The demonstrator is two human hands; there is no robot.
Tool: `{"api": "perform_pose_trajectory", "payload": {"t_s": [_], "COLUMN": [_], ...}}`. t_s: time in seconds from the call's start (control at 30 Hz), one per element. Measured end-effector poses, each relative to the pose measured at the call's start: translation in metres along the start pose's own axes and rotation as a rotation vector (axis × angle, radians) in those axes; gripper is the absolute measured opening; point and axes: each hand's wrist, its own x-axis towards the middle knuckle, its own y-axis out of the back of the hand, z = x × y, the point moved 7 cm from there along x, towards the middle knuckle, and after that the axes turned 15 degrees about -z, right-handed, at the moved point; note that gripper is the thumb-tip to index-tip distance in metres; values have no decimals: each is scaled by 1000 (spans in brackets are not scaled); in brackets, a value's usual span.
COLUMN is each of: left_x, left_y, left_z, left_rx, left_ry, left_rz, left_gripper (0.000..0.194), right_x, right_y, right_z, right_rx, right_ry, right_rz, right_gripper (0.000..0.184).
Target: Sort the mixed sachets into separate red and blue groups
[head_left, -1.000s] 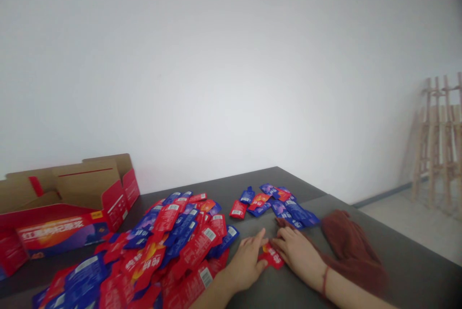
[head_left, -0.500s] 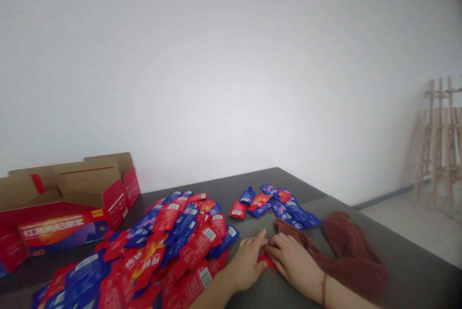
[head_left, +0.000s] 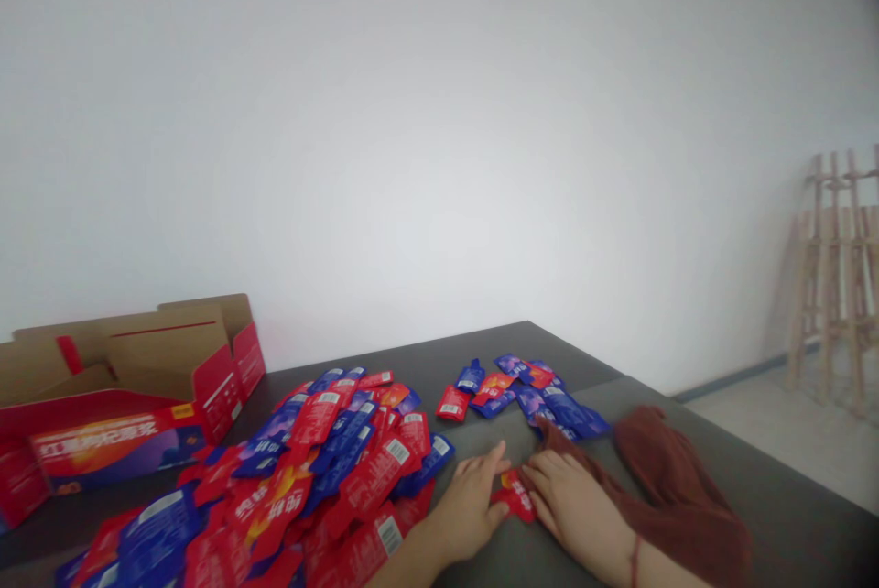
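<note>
A small red sachet (head_left: 514,495) with an orange patch lies flat on the dark table between my two hands. At its left side, my left hand (head_left: 469,498) has its thumb and fingertips on the sachet, holding it against the tabletop. Just right of the sachet, my right hand (head_left: 571,498) is palm down with bent fingers on the near end of a brown cloth (head_left: 677,487). Part of that cloth is hidden beneath the hand, and the rest lies crumpled to the right. The right fingertips are at the sachet's right edge.
A large heap of red and blue sachets (head_left: 316,469) spreads left of my hands. Beyond them is a smaller group of sachets (head_left: 563,409). An open red carton (head_left: 124,451) stands far left. The table's (head_left: 775,487) right edge slants toward me; a wooden rack (head_left: 834,286) leans beyond it.
My right hand has slid slightly right and nearer with the cloth, so more of the red sachet shows. My left hand has stayed almost in place.
</note>
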Motion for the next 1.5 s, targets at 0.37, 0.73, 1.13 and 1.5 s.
{"api": "perform_pose_trajectory", "payload": {"t_s": [0.37,0.73,1.13,1.5], "left_x": [-1,0,-2,-1], "left_y": [2,2,4,2], "left_z": [-1,0,3,1], "left_rx": [-23,-12,-2,59], "left_ry": [36,31,22,4], "left_rz": [-2,6,-2,37], "left_gripper": [79,74,72,65], "right_x": [-8,-15,-29,-5], "right_y": [6,-7,9,-13], "right_z": [13,1,16,-29], "right_rx": [92,-50,-67,-56], "right_ry": [102,130,104,190], "right_rz": [-100,-21,-14,-36], "right_gripper": [32,21,21,17]}}
